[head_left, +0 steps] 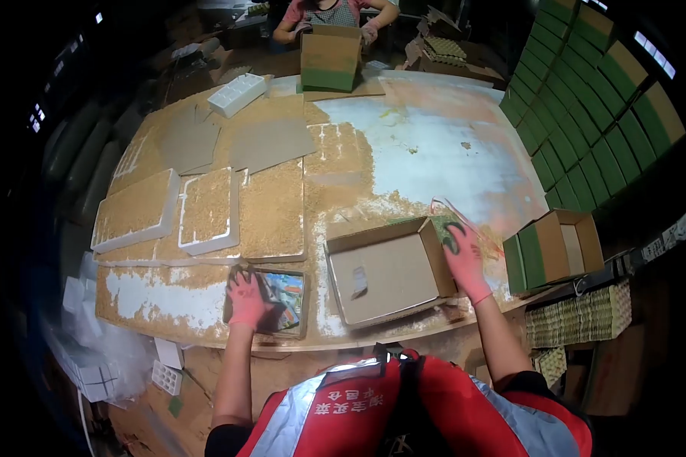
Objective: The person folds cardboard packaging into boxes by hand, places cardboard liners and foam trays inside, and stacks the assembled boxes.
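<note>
And here, between two gloved hands, the open box [392, 282] is found on the near part of the table [434, 167], mouth up, its longer side apparently laid left to right and skewed slightly away at the right end. By the right hand [465, 255] it is closely flanked: the fingers are bent at the far end of its right wall, though whether cardboard is actually gripped cannot be told. By the left hand [245, 299] a station farther off is kept, clear of the box's left wall; fingers are held open and spread over the left side of a shallow box [305, 305], where bright printed sheets [286, 283] are partly covered. So the right hand is plainly the nearer. Now the textures: pink fabric is seen on both gloves, darkened at the fingertips; plain brown board is shown inside the open box, with one small greyish scrap [359, 282] lying on its floor. White, smooth-walled trays [133, 241] are filled with tan, crumbly grains [270, 221], which are scattered around the box too. At the right, a wall of green-and-brown cartons [579, 129] is stacked, squared and straight-edged.
</note>
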{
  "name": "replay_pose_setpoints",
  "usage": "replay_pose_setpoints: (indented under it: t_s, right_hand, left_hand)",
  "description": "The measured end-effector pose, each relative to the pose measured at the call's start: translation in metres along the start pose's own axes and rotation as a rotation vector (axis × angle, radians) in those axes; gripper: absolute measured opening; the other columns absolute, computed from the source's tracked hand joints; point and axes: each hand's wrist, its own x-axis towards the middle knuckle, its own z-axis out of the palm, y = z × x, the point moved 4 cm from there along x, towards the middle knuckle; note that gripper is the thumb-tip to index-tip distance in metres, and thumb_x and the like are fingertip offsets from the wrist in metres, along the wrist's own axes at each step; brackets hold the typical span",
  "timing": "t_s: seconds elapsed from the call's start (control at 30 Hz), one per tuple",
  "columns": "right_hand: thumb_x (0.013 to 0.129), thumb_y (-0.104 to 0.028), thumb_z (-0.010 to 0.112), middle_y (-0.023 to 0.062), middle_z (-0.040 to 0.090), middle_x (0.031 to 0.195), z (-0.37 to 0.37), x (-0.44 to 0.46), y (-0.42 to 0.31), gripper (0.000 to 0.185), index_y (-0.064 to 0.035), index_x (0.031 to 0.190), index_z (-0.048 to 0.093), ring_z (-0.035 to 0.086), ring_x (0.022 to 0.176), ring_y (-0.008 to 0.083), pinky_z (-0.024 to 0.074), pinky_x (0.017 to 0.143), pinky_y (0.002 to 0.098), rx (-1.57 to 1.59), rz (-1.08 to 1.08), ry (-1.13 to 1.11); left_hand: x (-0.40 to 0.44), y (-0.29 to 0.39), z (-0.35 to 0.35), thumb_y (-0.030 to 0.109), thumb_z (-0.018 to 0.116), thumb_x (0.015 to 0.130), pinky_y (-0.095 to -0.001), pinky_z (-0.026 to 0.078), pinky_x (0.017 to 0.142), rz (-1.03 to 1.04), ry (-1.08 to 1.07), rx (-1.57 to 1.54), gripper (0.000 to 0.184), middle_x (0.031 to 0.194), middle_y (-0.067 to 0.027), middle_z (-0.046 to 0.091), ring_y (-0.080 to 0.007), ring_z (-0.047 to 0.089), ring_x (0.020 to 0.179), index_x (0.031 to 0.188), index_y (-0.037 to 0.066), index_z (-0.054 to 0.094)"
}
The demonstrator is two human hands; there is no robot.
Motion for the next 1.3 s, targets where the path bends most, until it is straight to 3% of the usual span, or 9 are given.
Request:
replay_pose_setpoints:
  t_s: [0.2,0.33,0.47,0.57,0.7,0.87,1.07,1.17,1.3]
  right_hand:
    - [0.091,-0.027,0.063,0.0142,0.056,0.13,0.094,-0.031,0.121,0.063,-0.0016,0.143,0.04,0.054,0.114,0.0194,0.0447,0.095,0.0308,0.557,0.421,-0.431]
    - [0.087,-0.036,0.066,0.0174,0.052,0.134,0.126,-0.023,0.093,0.075,-0.0021,0.146,0.035,0.052,0.119,0.0224,0.0405,0.101,0.0313,0.552,0.575,-0.581]
    - [0.083,-0.034,0.071,0.0183,0.045,0.143,0.076,-0.029,0.027,0.088,0.0001,0.15,0.024,0.045,0.129,0.0241,0.0345,0.107,0.0322,0.716,0.417,-0.446]
    - [0.085,-0.035,0.069,0.0156,0.036,0.15,0.008,-0.021,0.019,0.087,-0.0012,0.15,0.024,0.036,0.136,0.0227,0.0274,0.112,0.0336,0.619,0.274,-0.323]
    - [0.098,-0.044,0.049,0.0089,0.047,0.141,-0.138,-0.01,0.089,0.063,-0.0077,0.148,0.035,0.044,0.129,0.0212,0.0329,0.109,0.0331,1.264,0.325,-0.41]
    - [0.083,-0.038,0.063,0.0231,0.038,0.143,-0.362,-0.05,0.252,0.072,-0.0065,0.143,0.036,0.032,0.135,0.0385,0.0256,0.108,0.0525,-1.083,0.641,0.71]
    - [0.097,-0.033,0.04,0.0162,0.048,0.141,-0.331,-0.123,0.304,0.049,-0.0071,0.139,0.044,0.043,0.13,0.031,0.0316,0.111,0.0412,-0.863,-0.036,0.146]
    - [0.095,-0.036,0.042,0.0133,0.068,0.106,-0.366,-0.137,0.235,0.038,-0.0078,0.109,0.063,0.062,0.105,0.0329,0.0375,0.102,0.0433,-0.629,0.29,-0.423]
    - [0.087,-0.042,0.06,0.0133,0.06,0.114,-0.406,-0.158,0.142,0.045,-0.0083,0.117,0.061,0.055,0.112,0.0281,0.0415,0.097,0.0399,-0.527,0.185,0.061]
  left_hand:
    - [-0.002,0.108,0.104,0.01,0.071,0.077,-0.0386,0.038,0.105,0.29,-0.34,-1.577,0.068,0.134,-0.0219,0.05,-0.0325,0.048,0.126,0.137,-0.003,0.042]
    - [0.002,0.152,0.088,0.03,0.078,0.079,-0.0365,0.047,0.094,0.242,-0.262,-1.196,0.061,0.119,-0.0158,0.062,-0.0264,0.059,0.109,0.126,0.0,0.053]
    - [-0.028,0.154,0.067,0.032,0.066,0.091,-0.0367,0.049,0.095,-0.213,-0.703,-1.947,0.054,0.122,-0.011,0.06,-0.0252,0.059,0.112,0.133,0.002,0.05]
    - [-0.037,0.194,0.033,0.039,0.046,0.1,-0.0362,0.046,0.101,0.085,-0.851,-2.271,0.053,0.128,-0.0113,0.058,-0.0216,0.057,0.118,0.137,0.001,0.045]
    - [-0.053,0.3,-0.03,0.031,0.048,0.1,-0.0443,0.041,0.107,-0.104,-1.272,-2.434,0.044,0.132,-0.0139,0.056,-0.028,0.054,0.12,0.132,0.001,0.052]
    - [-0.058,0.454,-0.058,0.029,0.048,0.1,-0.0365,0.043,0.103,0.187,-1.301,-2.25,0.046,0.137,-0.0097,0.052,-0.0238,0.052,0.12,0.139,0.004,0.046]
    - [-0.076,0.663,-0.12,0.029,0.06,0.093,-0.0428,0.048,0.095,0.547,-1.475,-1.961,0.05,0.13,-0.0108,0.056,-0.0255,0.055,0.117,0.134,0.003,0.048]
    - [-0.119,0.711,-0.161,0.028,0.052,0.096,-0.0435,0.049,0.096,0.617,-1.685,-1.879,0.046,0.128,-0.012,0.057,-0.0273,0.057,0.114,0.134,0.001,0.047]
    - [-0.077,0.748,-0.095,0.05,0.045,0.098,-0.0377,0.048,0.097,0.539,-1.638,-1.701,0.062,0.131,-0.0116,0.057,-0.0246,0.056,0.117,0.136,0.0,0.047]
